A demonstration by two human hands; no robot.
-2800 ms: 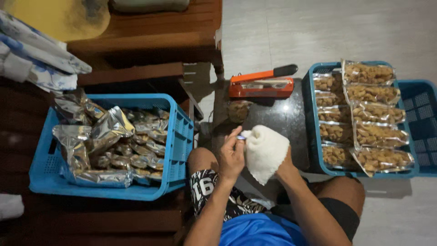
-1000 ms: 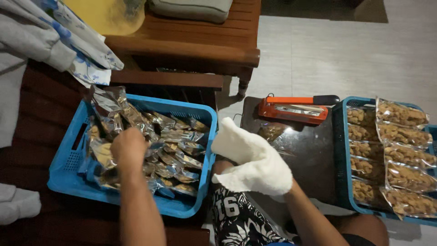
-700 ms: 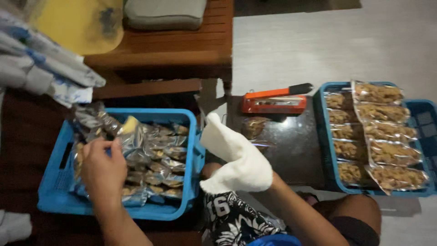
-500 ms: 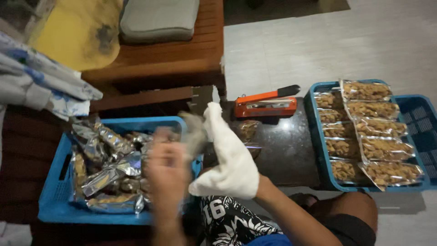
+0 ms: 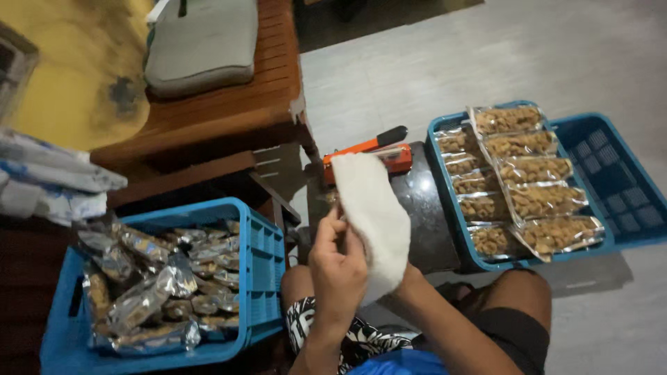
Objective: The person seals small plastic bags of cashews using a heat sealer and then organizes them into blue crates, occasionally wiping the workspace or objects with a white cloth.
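From the head camera, looking down over the person's lap, the left hand (image 5: 338,262) is raised in front of the chest, its fingers (image 5: 332,223) curled together and pressed against the edge of a white cloth (image 5: 375,215). The cloth wraps the right hand (image 5: 386,258) like a mitt, so whether those fingers are apart or together cannot be told. Whether something small is pinched between the two hands is hidden.

Just beyond the cloth lies an orange heat sealer (image 5: 368,150) with a black handle, resting on a dark, glossy surface (image 5: 425,215).

To the person's left stands a blue crate (image 5: 262,264) heaped with silvery foil pouches (image 5: 149,295). To the right, another blue crate (image 5: 615,180) holds clear packets of brown snack (image 5: 528,170) laid in overlapping rows.

Further off is a wooden bench (image 5: 229,118) with a grey cushion (image 5: 201,45) on it.
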